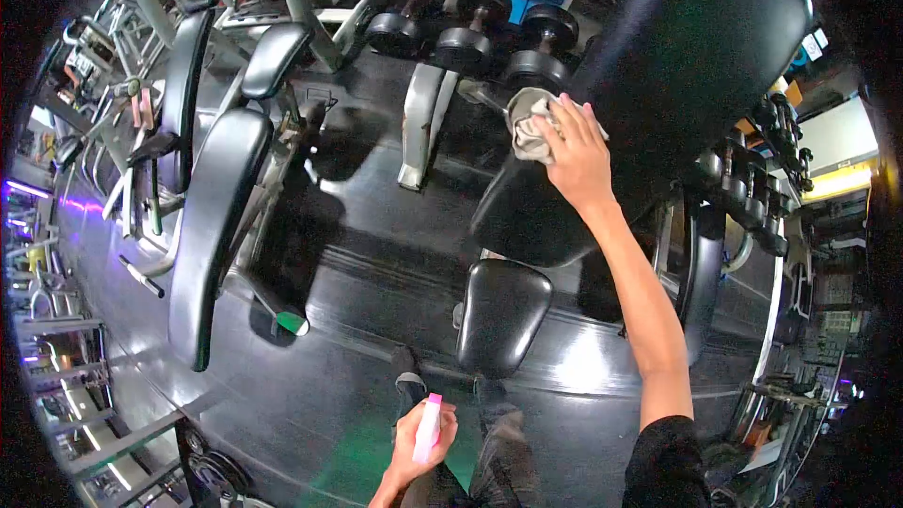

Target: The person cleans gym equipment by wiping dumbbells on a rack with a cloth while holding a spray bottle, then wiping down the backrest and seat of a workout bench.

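My right hand [581, 162] presses a crumpled light grey cloth [529, 122] against the left edge of a large black padded backrest [677, 85]; the fingers lie over the cloth. Below that backrest is the smaller black seat pad [505, 313] of the same bench. Down near my legs, my left hand [411, 444] is wrapped round a small white and pink bottle [428, 431] with a pink top. The bottle is held upright, apart from the bench. Its label cannot be read.
Another black bench [221, 226] stands at the left, with a green-tipped foot [293, 324] on the dark floor [376, 310]. Several dumbbells [466, 42] sit at the back, and more dumbbells [748, 183] rest on a rack at the right. Weight plates [218, 470] are at lower left.
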`<action>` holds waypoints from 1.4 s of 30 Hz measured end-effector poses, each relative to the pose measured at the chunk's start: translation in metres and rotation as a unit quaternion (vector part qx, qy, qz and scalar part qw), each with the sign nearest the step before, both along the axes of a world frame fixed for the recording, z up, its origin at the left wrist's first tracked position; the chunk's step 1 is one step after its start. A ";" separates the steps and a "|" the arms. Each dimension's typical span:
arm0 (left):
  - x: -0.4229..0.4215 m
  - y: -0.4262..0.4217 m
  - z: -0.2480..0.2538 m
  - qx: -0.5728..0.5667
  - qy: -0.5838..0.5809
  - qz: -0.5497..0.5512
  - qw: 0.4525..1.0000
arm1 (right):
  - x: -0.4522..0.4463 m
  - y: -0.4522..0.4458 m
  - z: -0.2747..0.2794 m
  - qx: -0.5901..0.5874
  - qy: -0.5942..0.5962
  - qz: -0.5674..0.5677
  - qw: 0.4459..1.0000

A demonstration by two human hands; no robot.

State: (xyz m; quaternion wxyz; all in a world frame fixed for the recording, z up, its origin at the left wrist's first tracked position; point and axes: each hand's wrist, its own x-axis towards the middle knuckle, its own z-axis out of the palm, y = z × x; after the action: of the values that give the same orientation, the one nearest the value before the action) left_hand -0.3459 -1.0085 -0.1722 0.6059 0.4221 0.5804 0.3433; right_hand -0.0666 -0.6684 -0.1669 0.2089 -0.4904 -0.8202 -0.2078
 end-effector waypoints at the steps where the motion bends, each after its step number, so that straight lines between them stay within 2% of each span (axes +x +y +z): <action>1: -0.001 0.001 -0.003 -0.003 -0.001 0.004 1.000 | 0.002 0.002 -0.016 -0.001 -0.021 0.022 1.000; 4: -0.004 0.005 -0.012 -0.015 0.023 -0.002 1.000 | -0.004 0.001 -0.056 -0.041 -0.062 0.048 0.996; 8: -0.006 0.008 -0.029 -0.002 0.048 -0.008 0.999 | -0.016 -0.016 -0.115 -0.074 -0.044 0.060 0.994; 9: -0.005 0.008 -0.034 -0.005 0.045 0.000 0.999 | -0.019 -0.021 -0.130 -0.124 -0.041 0.065 0.989; 10: -0.005 0.008 -0.039 -0.011 0.047 -0.001 0.999 | -0.021 -0.027 -0.156 -0.134 -0.025 0.073 0.988; 12: -0.004 0.006 -0.050 -0.006 0.038 0.013 0.999 | -0.023 -0.041 -0.198 -0.172 -0.073 0.111 0.976; 14: -0.004 0.005 -0.058 -0.022 0.047 0.015 0.999 | -0.026 -0.053 -0.242 -0.216 -0.053 0.131 0.966; 17: -0.001 0.005 -0.065 -0.038 0.065 0.021 0.997 | -0.035 -0.068 -0.293 -0.235 -0.072 0.120 0.962; 20: 0.006 0.000 -0.075 -0.057 0.065 0.038 0.996 | -0.043 -0.077 -0.336 -0.309 -0.051 0.099 0.945; 21: 0.008 -0.002 -0.077 -0.075 0.051 0.052 0.994 | -0.044 -0.078 -0.348 -0.304 -0.099 0.097 0.942; 24: 0.018 -0.002 -0.068 -0.051 0.089 0.027 0.994 | -0.036 -0.089 -0.360 -0.285 -0.124 0.097 0.946; 25: 0.023 0.000 -0.063 -0.050 0.090 0.023 0.994 | -0.026 -0.096 -0.361 -0.280 -0.170 0.101 0.939; 26: 0.028 0.002 -0.057 -0.041 0.115 0.022 0.992 | -0.014 -0.103 -0.358 -0.279 -0.169 0.096 0.940; 28: 0.036 0.004 -0.053 -0.029 0.141 0.020 0.989 | 0.014 -0.118 -0.350 -0.360 -0.099 0.105 0.922; 29: 0.037 0.002 -0.055 -0.040 0.134 0.023 0.990 | 0.026 -0.124 -0.349 -0.316 -0.125 0.099 0.935; 31: 0.047 0.005 -0.051 -0.078 0.126 0.051 0.988 | 0.043 -0.134 -0.345 -0.335 -0.130 0.080 0.930; 34: 0.047 0.006 -0.057 -0.040 0.165 0.005 0.985 | 0.067 -0.145 -0.343 -0.338 -0.123 0.062 0.931; 35: 0.051 0.005 -0.057 -0.072 0.132 0.037 0.988 | 0.075 -0.148 -0.341 -0.342 -0.103 0.071 0.931; 38: 0.058 0.011 -0.055 -0.075 0.088 0.049 0.992 | 0.098 -0.155 -0.335 -0.340 -0.089 0.077 0.933; 39: 0.060 0.015 -0.053 -0.095 0.147 0.003 0.984 | 0.105 -0.158 -0.332 -0.333 -0.096 0.079 0.935; 40: 0.062 0.014 -0.054 -0.096 0.148 -0.002 0.984 | 0.114 -0.162 -0.331 -0.335 -0.094 0.075 0.934; 42: 0.062 0.011 -0.057 -0.098 0.061 0.042 0.992 | 0.136 -0.168 -0.331 -0.304 -0.121 0.098 0.940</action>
State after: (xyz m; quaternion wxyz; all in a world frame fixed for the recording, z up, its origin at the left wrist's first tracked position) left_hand -0.2838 -0.9978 -0.2291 0.5925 0.3566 0.6644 0.2834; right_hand 0.0697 -0.8360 -0.4981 -0.0317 -0.4184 -0.9076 0.0148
